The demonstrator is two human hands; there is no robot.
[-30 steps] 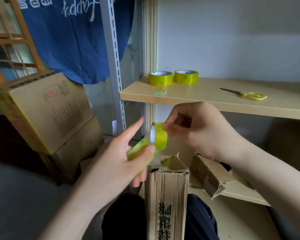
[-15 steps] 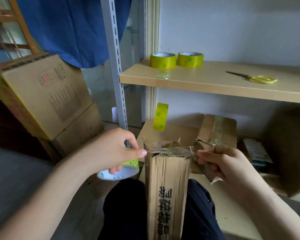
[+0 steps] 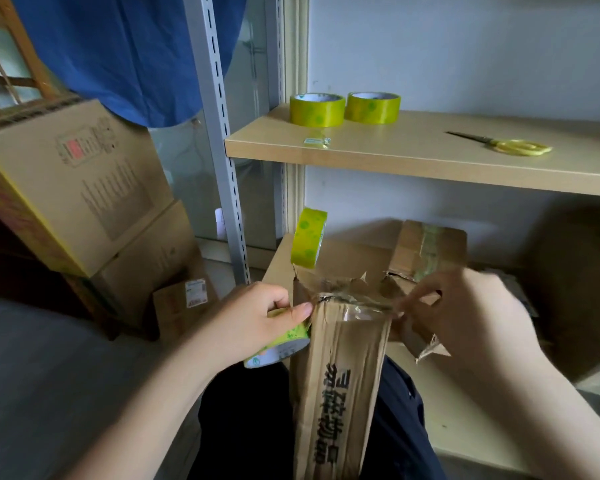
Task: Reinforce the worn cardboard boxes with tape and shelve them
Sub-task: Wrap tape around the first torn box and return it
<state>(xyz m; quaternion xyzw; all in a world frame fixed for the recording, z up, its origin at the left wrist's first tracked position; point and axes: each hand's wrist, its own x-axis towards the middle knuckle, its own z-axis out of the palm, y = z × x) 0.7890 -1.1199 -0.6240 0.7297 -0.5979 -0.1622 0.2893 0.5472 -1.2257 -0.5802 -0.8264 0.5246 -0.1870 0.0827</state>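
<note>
- A tall, narrow cardboard box (image 3: 336, 386) with black printed characters is stood upright on the person's lap, between the two hands.
- A roll of yellow-green tape (image 3: 281, 344) is gripped by the left hand (image 3: 253, 323), just left of the box's torn top edge; the thumb is laid toward the box's upper left corner.
- A strip of clear tape (image 3: 357, 304) is seen stretched across the box's top edge, from the roll to the right hand (image 3: 465, 317).
- The strip's end is pinched by the right hand's fingertips (image 3: 400, 306) at the box's upper right corner; this hand is motion-blurred.
- A second roll (image 3: 307, 239) is stood on edge on the lower shelf (image 3: 447, 424), behind the box.
- A worn, torn box (image 3: 426, 251) is lain on the lower shelf, behind the right hand.
- Two further rolls (image 3: 317, 110) (image 3: 373, 107) and yellow-handled scissors (image 3: 506, 144) are rested on the upper shelf (image 3: 413, 161).
- Stacked cartons (image 3: 80, 188) are placed at the left, on the floor.
</note>
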